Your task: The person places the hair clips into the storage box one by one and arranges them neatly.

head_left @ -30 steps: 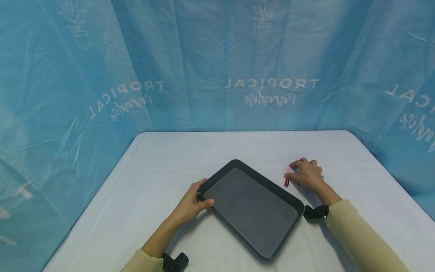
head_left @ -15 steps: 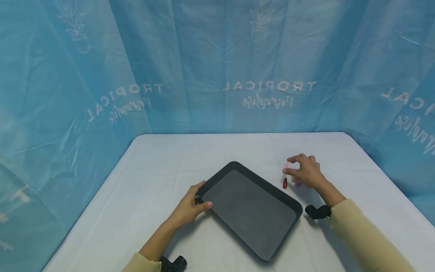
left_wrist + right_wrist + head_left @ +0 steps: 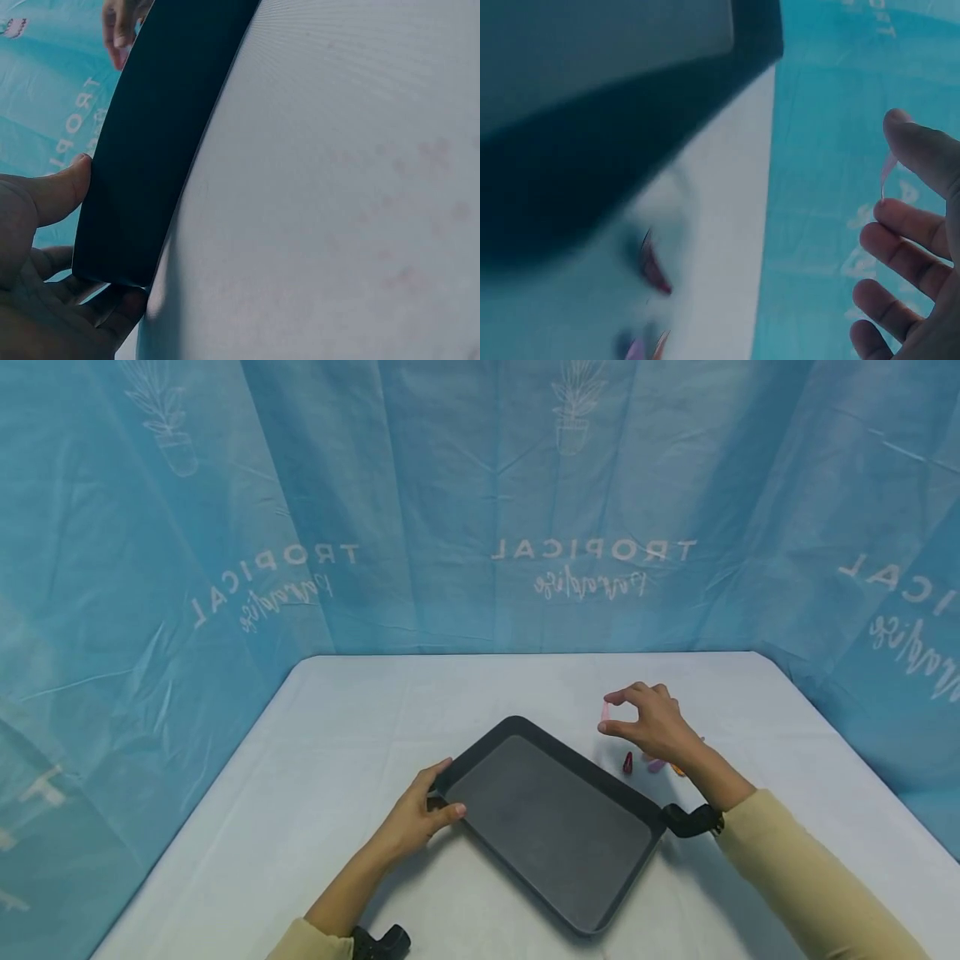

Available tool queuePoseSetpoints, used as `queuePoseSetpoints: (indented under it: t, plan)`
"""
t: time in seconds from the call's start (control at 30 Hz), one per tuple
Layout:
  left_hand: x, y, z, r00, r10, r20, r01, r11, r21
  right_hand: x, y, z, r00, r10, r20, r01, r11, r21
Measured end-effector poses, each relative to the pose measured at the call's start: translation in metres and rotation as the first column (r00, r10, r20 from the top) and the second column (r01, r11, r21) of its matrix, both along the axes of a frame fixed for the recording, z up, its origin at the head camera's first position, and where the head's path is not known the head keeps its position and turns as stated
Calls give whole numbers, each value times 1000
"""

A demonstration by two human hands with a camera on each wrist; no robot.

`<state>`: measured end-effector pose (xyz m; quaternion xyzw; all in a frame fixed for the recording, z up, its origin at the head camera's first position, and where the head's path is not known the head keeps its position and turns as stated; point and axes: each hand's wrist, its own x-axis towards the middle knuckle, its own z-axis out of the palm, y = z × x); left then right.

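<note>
A dark grey baking tray point(image 3: 547, 827) lies slanted on the table. My left hand point(image 3: 416, 814) grips its left corner, thumb over the rim and fingers around the outside, as the left wrist view also shows. Beyond the tray's far side, my right hand point(image 3: 651, 720) is raised and pinches a small pink hair clip point(image 3: 605, 711) between thumb and index finger. That pink clip point(image 3: 888, 169) appears edge-on in the right wrist view, the other fingers spread loosely. Below this hand, a red hair clip point(image 3: 627, 763) rests on the cloth.
Beside the red clip are a purple clip point(image 3: 656, 766) and an orange clip point(image 3: 678, 770), partly hidden by my right wrist. White cloth point(image 3: 420, 693) covers the table, and a blue printed curtain point(image 3: 450, 527) hangs behind it. The right wrist camera point(image 3: 688, 820) overlaps the tray's right corner.
My right hand has lifted the pink clip off the table and moved it left and away from me, uncovering the purple and orange clips. The left hand and tray have stayed put.
</note>
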<state>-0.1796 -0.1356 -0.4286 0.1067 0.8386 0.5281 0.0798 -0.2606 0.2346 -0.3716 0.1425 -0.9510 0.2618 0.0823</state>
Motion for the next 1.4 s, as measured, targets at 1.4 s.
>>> queuePoseSetpoints:
  t: [1.4]
  plan:
    - [-17, -6, 1, 988, -154, 31, 154, 988, 6, 26, -104, -4, 926, 375, -50, -377, 926, -22]
